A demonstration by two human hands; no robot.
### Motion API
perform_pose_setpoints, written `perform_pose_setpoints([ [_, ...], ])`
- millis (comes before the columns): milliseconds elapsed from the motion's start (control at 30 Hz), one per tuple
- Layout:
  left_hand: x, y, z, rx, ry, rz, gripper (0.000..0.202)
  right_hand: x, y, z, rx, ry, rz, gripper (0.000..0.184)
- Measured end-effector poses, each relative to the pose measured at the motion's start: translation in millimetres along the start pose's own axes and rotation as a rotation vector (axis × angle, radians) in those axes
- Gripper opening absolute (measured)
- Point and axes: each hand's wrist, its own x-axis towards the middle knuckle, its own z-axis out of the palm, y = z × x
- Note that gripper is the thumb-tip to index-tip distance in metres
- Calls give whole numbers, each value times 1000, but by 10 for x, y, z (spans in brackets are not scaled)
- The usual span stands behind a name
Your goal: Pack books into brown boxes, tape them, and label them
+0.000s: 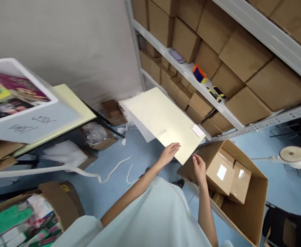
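A pale yellow tabletop [160, 116] is in front of me, with a small white rectangular item [197, 130] lying near its right edge. My left hand [169, 153] is over the near edge of this top, its fingers loosely stretched out and nothing visible in them. To the right, my right hand [200, 167] is raised beside the tabletop's near corner, between it and a large open carton. Its fingertips are drawn together, and whatever they may hold is too small to make out.
The large carton [253, 209] holds several smaller taped boxes [221, 173]. Shelving [183, 70] stacked with cartons carries box cutters [214, 94] and a coloured tape roll [200, 74]. At left, a white bin [34, 120] stands on another table. A white strap [83, 171] trails nearby.
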Motion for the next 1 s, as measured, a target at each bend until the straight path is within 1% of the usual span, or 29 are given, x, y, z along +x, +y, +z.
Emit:
perform_pose_setpoints([
  [100, -5, 279, -514, -17, 75, 66, 40, 79, -314, 465, -30, -41, -21, 57],
  [167, -22, 408, -823, -41, 136, 88, 39, 141, -462, 790, -48, -99, -34, 57],
  [233, -32, 480, -1097, -67, 212, 81, 38, 244, -568, 1122, -68, -180, -61, 58],
  [300, -22, 506, -1338, -85, 289, 57, 36, 412, -644, 1453, -100, -271, -96, 60],
  [367, 7, 508, -1557, -91, 350, 44, 35, 648, -696, 1788, -149, -363, -122, 64],
  [433, 48, 511, -1772, -84, 387, 46, 35, 929, -730, 2146, -232, -450, -125, 71],
  [533, 137, 552, -2101, -60, 432, 61, 35, 1329, -751, 2720, -449, -549, -100, 84],
  [600, 222, 614, -2318, -46, 463, 58, 35, 1514, -734, 3065, -555, -591, -77, 90],
  [667, 330, 696, -2521, -28, 487, 36, 36, 1620, -676, 3312, -632, -623, -74, 93],
  [733, 456, 786, -2703, -8, 503, 11, 37, 1674, -565, 3433, -731, -656, -114, 90],
  [800, 591, 867, -2859, 4, 519, -14, 38, 1721, -419, 3442, -832, -685, -176, 84],
  [900, 786, 954, -3042, 2, 560, -67, 40, 1845, -222, 3342, -895, -658, -229, 80],
  [1000, 935, 1004, -3159, -6, 575, -115, 40, 2043, -145, 3235, -931, -602, -245, 80],
])
